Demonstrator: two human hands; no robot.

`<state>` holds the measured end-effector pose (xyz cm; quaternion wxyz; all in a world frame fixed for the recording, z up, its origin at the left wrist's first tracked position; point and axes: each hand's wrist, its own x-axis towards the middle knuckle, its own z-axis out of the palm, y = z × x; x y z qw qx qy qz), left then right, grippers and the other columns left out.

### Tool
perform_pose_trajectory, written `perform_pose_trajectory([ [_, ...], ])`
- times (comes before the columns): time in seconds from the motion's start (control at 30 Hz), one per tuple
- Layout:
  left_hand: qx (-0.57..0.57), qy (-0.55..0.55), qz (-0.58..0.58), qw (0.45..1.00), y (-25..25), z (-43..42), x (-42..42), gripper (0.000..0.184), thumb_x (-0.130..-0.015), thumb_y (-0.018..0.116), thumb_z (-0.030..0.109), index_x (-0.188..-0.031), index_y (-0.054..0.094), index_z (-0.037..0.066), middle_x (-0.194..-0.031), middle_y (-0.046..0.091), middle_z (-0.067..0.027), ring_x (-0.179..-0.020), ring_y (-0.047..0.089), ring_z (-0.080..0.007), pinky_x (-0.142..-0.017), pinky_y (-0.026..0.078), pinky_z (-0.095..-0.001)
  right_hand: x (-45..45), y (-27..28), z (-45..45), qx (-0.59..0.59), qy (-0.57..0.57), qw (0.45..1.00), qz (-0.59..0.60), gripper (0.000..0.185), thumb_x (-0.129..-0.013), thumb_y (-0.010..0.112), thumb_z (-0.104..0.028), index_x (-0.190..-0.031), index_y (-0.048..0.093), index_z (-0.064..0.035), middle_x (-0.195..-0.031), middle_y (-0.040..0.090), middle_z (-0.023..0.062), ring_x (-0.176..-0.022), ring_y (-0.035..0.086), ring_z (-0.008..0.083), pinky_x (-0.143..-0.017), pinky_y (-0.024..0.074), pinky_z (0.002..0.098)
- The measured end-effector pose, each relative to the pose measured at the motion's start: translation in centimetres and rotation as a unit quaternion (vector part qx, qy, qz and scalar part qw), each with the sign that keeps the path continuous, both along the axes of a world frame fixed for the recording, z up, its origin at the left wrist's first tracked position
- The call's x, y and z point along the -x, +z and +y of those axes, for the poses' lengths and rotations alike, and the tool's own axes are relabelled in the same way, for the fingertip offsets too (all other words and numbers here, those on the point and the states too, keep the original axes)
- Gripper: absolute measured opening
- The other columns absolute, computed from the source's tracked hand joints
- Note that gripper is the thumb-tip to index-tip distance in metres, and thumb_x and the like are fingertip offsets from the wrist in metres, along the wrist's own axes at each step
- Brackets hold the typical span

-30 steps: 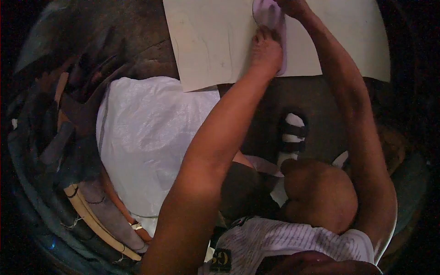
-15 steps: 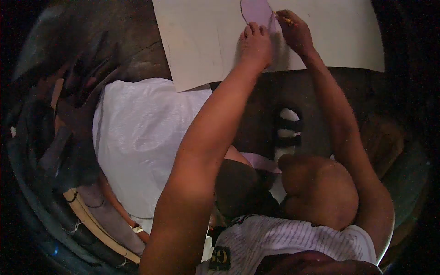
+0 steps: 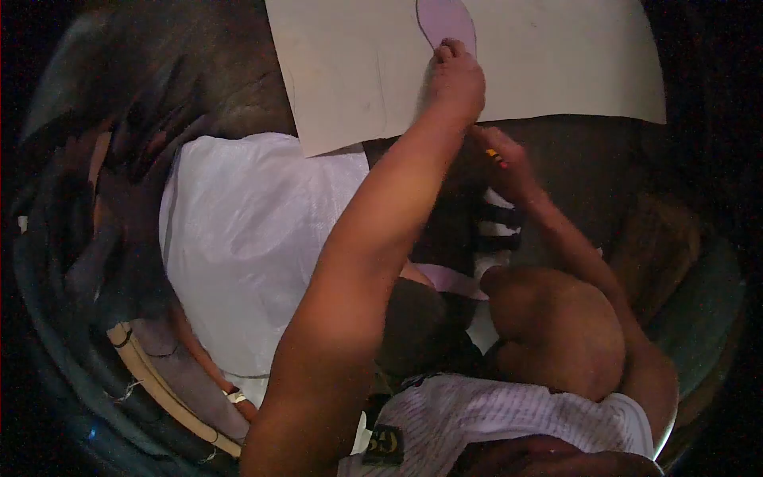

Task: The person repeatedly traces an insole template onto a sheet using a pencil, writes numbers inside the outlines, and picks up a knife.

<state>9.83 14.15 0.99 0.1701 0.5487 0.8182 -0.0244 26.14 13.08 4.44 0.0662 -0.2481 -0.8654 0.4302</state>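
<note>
A flat purple shoe-sole piece [image 3: 447, 20] lies on a large white sheet [image 3: 572, 63] at the top of the view. My left hand [image 3: 458, 83] holds it down, with bent fingers over its narrower near end. Part of that end is hidden under the hand. Just off the sheet's near edge, to the right of my left wrist, is my right hand [image 3: 505, 163]. It is closed around a thin pencil [image 3: 496, 157] with yellow and red showing between the fingers; the pencil's tip cannot be made out.
White woven plastic [image 3: 246, 246] spreads to the left, below the sheet's corner. A sandalled foot [image 3: 499, 219] rests beneath my right forearm, with a bent knee [image 3: 560, 330] closer in. Dark cloth [image 3: 127, 215] and a light wooden strip [image 3: 163, 385] are along the left side.
My right hand has drawn back from the sole piece's edge, off the sheet and toward me, pencil still in it. My left hand has shifted slightly right and nearer on the piece.
</note>
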Motion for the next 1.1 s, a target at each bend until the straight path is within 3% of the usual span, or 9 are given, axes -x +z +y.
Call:
perform_pose_trajectory([
  [0.03,0.121,-0.113,0.072,0.984,0.7,0.5,-0.3,0.055,-0.075,0.057,0.011,-0.122,0.042,-0.013,-0.126,0.037,-0.0316,-0.11,0.043,-0.0421,-0.084,0.043,-0.0529,0.5,-0.4,-0.9,0.031,0.036,0.999,0.008,0.025,-0.089,0.052,-0.013,-0.113,0.055,-0.0079,-0.116,0.055,0.0155,-0.099,0.058,0.0298,-0.08,0.0471,0.0365],
  [0.07,0.124,-0.113,0.071,0.983,0.7,0.8,-0.7,0.055,-0.075,0.057,0.011,-0.122,0.042,-0.013,-0.126,0.037,-0.0316,-0.11,0.043,-0.0421,-0.084,0.043,-0.0529,1.0,-0.7,-1.7,0.062,0.071,0.995,0.015,0.031,-0.089,0.051,-0.012,-0.12,0.051,-0.0087,-0.123,0.051,0.0159,-0.105,0.056,0.0293,-0.084,0.0453,0.0372],
  [0.27,0.087,0.088,-0.04,0.991,1.7,1.5,-1.9,0.055,-0.078,0.058,0.013,-0.121,0.041,-0.016,-0.13,0.026,-0.0379,-0.11,0.041,-0.0502,-0.083,0.047,-0.053,9.9,-6.0,-3.0,0.039,-0.021,0.988,0.15,0.058,-0.084,0.057,-0.01,-0.136,0.031,-0.0045,-0.125,0.045,0.0121,-0.113,0.045,0.0223,-0.092,0.0376,0.0332],
  [0.3,0.085,0.082,-0.039,0.992,1.3,1.6,-1.8,0.054,-0.078,0.059,0.012,-0.121,0.041,-0.016,-0.129,0.024,-0.0394,-0.111,0.04,-0.0515,-0.084,0.047,-0.0532,11.3,-5.4,-2.6,0.136,-0.11,0.975,0.138,0.032,-0.088,0.054,-0.023,-0.112,0.04,-0.0065,-0.101,0.046,0.0059,-0.088,0.044,0.0171,-0.076,0.0416,0.0311],
  [0.37,0.083,0.077,-0.04,0.993,1.8,1.7,-1.5,0.053,-0.079,0.059,0.012,-0.12,0.042,-0.017,-0.129,0.022,-0.0408,-0.112,0.038,-0.0527,-0.086,0.046,-0.0534,12.2,-4.2,-2.0,0.23,-0.197,0.945,0.122,0.027,-0.092,0.051,-0.035,-0.089,0.049,-0.0086,-0.077,0.047,-0.0003,-0.063,0.043,0.0119,-0.06,0.0456,0.0291],
  [0.47,0.135,0.02,-0.042,0.99,3.6,1.7,-1.2,0.054,-0.078,0.06,0.012,-0.12,0.042,-0.017,-0.128,0.024,-0.0419,-0.114,0.037,-0.054,-0.085,0.046,-0.0527,12.7,-4.2,-1.5,0.277,-0.239,0.923,0.122,0.025,-0.092,0.051,-0.033,-0.092,0.048,-0.0085,-0.077,0.046,-0.0001,-0.064,0.042,0.012,-0.06,0.0446,0.029],
  [0.67,0.119,0.052,-0.038,0.991,-2.0,2.7,-1.8,0.054,-0.076,0.061,0.012,-0.118,0.044,-0.017,-0.126,0.026,-0.0418,-0.111,0.038,-0.0551,-0.089,0.042,-0.0531,12.9,-4.1,-1.3,0.291,-0.251,0.914,0.131,0.023,-0.091,0.052,-0.03,-0.097,0.046,-0.0084,-0.077,0.045,0.0003,-0.065,0.041,0.0123,-0.06,0.0424,0.0289],
  [0.9,0.076,0.047,0.005,0.996,-0.1,2.3,-1.8,0.053,-0.075,0.061,0.016,-0.115,0.048,-0.016,-0.123,0.033,-0.0403,-0.107,0.042,-0.0515,-0.09,0.041,-0.0525,12.9,-4.0,-1.5,0.277,-0.252,0.917,0.136,0.024,-0.09,0.054,-0.025,-0.104,0.044,-0.0083,-0.077,0.044,0.0007,-0.066,0.04,0.0125,-0.06,0.0399,0.0287],
  [1.1,0.075,0.09,-0.023,0.993,-0.8,2.6,-1.8,0.057,-0.075,0.061,0.017,-0.117,0.044,-0.017,-0.123,0.032,-0.0406,-0.108,0.041,-0.0514,-0.09,0.042,-0.05,12.9,-4.5,-2.1,0.125,-0.206,0.957,0.159,0.027,-0.09,0.055,-0.022,-0.109,0.042,-0.0083,-0.077,0.042,0.001,-0.067,0.038,0.0127,-0.06,0.0378,0.0286],
])
